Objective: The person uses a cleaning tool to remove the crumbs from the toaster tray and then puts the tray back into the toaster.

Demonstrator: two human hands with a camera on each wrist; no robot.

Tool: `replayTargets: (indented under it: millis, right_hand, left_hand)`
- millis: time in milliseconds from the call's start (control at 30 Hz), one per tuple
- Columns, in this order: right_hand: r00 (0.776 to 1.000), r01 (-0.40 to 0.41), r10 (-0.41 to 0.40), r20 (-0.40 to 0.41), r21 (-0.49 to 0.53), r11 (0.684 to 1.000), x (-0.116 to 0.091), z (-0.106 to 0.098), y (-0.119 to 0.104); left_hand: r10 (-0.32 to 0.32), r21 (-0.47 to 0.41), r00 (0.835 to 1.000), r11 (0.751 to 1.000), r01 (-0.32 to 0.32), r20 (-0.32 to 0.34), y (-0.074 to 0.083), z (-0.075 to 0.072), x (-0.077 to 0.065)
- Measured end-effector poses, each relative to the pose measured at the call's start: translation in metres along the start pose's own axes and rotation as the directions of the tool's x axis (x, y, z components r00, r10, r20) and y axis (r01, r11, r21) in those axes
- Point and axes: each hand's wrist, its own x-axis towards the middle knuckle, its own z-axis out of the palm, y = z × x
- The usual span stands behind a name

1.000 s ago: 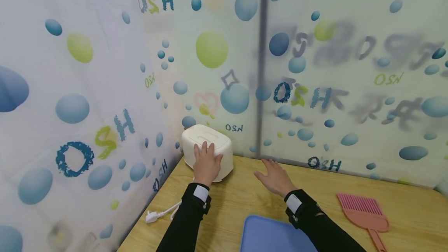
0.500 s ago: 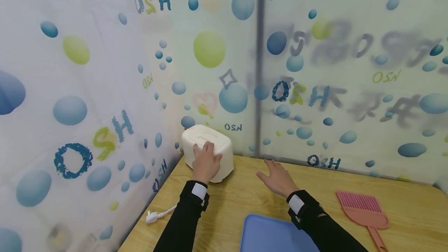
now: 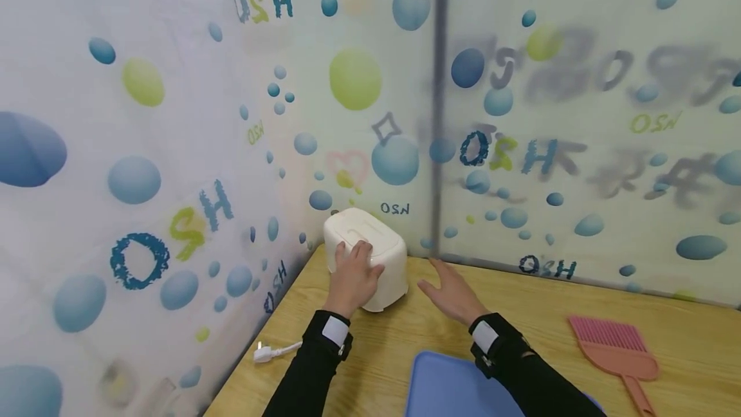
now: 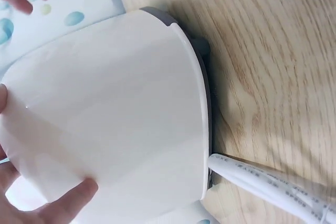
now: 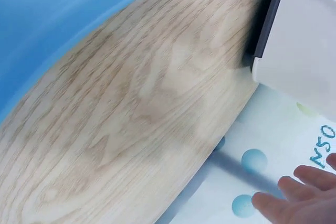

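A white toaster (image 3: 389, 269) with a lidded top stands in the corner of the wooden table. My left hand (image 3: 354, 280) lies against its near side, fingers spread over the lid's edge and thumb on the side. In the left wrist view the thumb (image 4: 73, 200) presses the smooth white face of the toaster (image 4: 121, 114); the other fingertips are partly hidden past its edge. My right hand (image 3: 454, 291) hovers to the right of the toaster, apart from it, with fingers extended and holding nothing. The right wrist view shows its loosely spread fingers (image 5: 299, 188).
A white cord ends in a plug (image 3: 263, 354) at the table's left edge. In front lies a blue tray (image 3: 446, 388), partly under the right sleeve. A pink dustpan-shaped comb brush (image 3: 616, 349) rests farther right. Patterned curtains (image 3: 359, 82) close off the back and left.
The toaster has shifted slightly to the right and nearer, with my left hand moving along on it. The gap to my right hand has narrowed. The head view has turned a little left.
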Motion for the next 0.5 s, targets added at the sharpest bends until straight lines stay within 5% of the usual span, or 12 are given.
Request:
replayTargets:
  millis: [333, 500]
  right_hand:
    - [1.000, 0.012, -0.009, -0.019, 0.136, 0.991, 0.012, 0.010, -0.020]
    - [0.996, 0.085, -0.083, -0.020, 0.190, 0.978, 0.017, 0.016, -0.027]
  left_hand:
    - [0.081, -0.068, 0.996, 0.995, -0.080, 0.021, -0.006, -0.005, -0.013]
    - [0.100, -0.119, 0.994, 0.988, -0.095, 0.044, -0.011, -0.010, -0.017]
